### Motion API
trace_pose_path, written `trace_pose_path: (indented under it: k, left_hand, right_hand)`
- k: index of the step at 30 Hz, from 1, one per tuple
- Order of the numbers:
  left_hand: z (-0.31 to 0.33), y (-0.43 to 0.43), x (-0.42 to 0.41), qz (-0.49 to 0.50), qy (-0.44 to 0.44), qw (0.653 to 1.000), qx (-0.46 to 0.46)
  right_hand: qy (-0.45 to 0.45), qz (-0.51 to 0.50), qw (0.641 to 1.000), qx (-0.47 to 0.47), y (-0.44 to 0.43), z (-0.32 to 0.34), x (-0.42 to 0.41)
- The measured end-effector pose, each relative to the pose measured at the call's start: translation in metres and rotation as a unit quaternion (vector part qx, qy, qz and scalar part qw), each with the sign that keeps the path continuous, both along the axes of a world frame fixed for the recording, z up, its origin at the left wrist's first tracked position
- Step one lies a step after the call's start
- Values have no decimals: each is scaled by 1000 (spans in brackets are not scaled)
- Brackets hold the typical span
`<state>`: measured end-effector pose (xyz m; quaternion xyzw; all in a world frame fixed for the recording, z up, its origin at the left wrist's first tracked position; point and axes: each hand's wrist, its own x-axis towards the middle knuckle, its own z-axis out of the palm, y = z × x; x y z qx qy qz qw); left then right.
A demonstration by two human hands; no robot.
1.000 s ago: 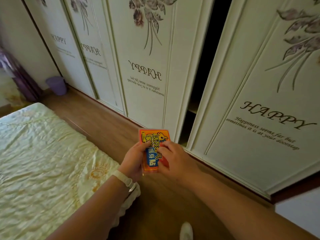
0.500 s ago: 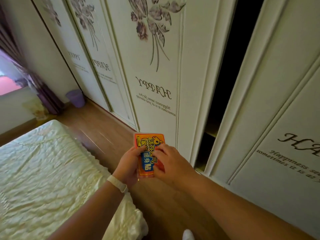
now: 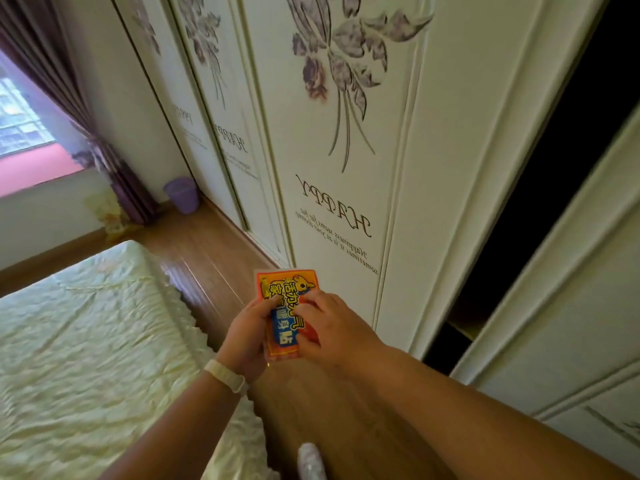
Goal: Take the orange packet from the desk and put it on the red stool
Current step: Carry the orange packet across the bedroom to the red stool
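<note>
I hold the orange packet (image 3: 286, 308) upright in front of me with both hands, above the wooden floor. It has yellow and blue printed panels. My left hand (image 3: 247, 336) grips its left edge, thumb on the front; a pale band circles that wrist. My right hand (image 3: 329, 327) covers the packet's right side, fingers over the front. No red stool and no desk are in view.
A white wardrobe (image 3: 332, 188) with flower prints runs along the right, one door slid back on a dark gap (image 3: 540, 188). A bed (image 3: 86, 341) with a pale yellow cover lies left. A small purple bin (image 3: 182, 194) stands by the purple curtain (image 3: 62, 98) and window.
The view has swung left and up along the wardrobe; the window and curtain have come into sight. Both hands keep the same grip on the packet.
</note>
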<state>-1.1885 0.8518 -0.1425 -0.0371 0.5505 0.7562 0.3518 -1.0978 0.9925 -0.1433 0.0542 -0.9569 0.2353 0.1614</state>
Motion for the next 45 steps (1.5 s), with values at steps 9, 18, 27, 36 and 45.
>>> trace_pose_path:
  k: [9, 18, 27, 36, 45]
  left_hand:
    - [-39, 3, -146, 47, -34, 998, 11]
    - [-31, -32, -296, 99, -43, 994, 19]
    - [-21, -76, -404, 204, -34, 977, 51]
    - [-20, -95, -546, 306, -24, 952, 19]
    - [5, -109, -669, 394, 0, 919, 2]
  right_hand:
    - [-40, 36, 998, 20, 7, -32, -159]
    - [-39, 99, 994, 38, -20, -25, -332]
    - [-38, 179, 983, -24, -59, -22, -469]
    - [-62, 283, 957, -26, -68, -22, -644]
    - [-50, 376, 925, -26, -83, -5, -799]
